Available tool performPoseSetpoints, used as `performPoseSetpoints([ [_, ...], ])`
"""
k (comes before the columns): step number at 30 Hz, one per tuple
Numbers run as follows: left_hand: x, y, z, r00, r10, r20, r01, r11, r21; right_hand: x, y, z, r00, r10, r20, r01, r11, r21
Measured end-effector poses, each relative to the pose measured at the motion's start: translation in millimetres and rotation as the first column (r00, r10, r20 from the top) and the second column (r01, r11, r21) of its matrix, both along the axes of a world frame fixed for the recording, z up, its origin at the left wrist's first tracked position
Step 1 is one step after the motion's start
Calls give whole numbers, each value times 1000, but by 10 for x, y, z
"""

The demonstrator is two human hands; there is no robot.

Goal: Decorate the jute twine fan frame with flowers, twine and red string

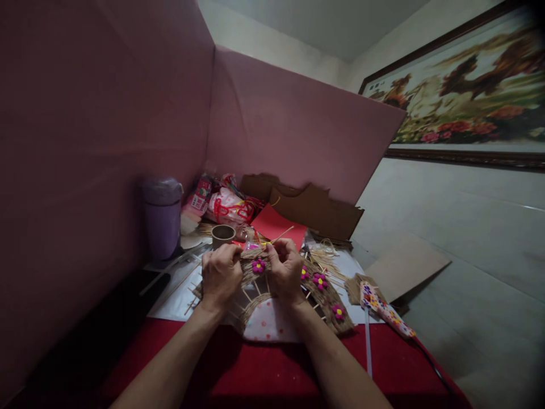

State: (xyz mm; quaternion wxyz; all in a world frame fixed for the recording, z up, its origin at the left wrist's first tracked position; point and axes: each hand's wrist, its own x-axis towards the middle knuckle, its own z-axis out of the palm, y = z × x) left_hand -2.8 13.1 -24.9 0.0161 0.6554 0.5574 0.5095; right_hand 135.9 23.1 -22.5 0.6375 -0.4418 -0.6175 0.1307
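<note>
Directly beneath hands (221, 275) (287, 270), weaving (252, 275) (flowered)

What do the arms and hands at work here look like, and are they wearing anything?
They are a person's own, with no machine parts or cables on them. The left hand and right hand are bare, without gloves. No sleeve shows on the left forearm or right forearm, and no watch or bracelet is visible.

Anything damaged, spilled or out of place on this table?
The cardboard behind the red paper has a jagged top edge, as if torn. Straws lie untidily beyond the right hand. No spill shows.
</note>
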Motion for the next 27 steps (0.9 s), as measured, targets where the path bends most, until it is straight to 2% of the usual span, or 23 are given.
performPoseSetpoints([
  [4, -4, -6, 8, 999, 30, -22, -30, 1000, 0, -7, 21, -8, 993, 65, -100, -67, 998, -13],
  [16, 5, -33, 19, 996, 79, -48, -78, 997, 19, -21, 38, -51, 985, 104, -137, -108, 994, -26],
  [27, -7, -48, -1, 952, 68, -297, -62, 998, 30, -13, 96, -83, 992, 58, -117, -63, 997, -39],
])
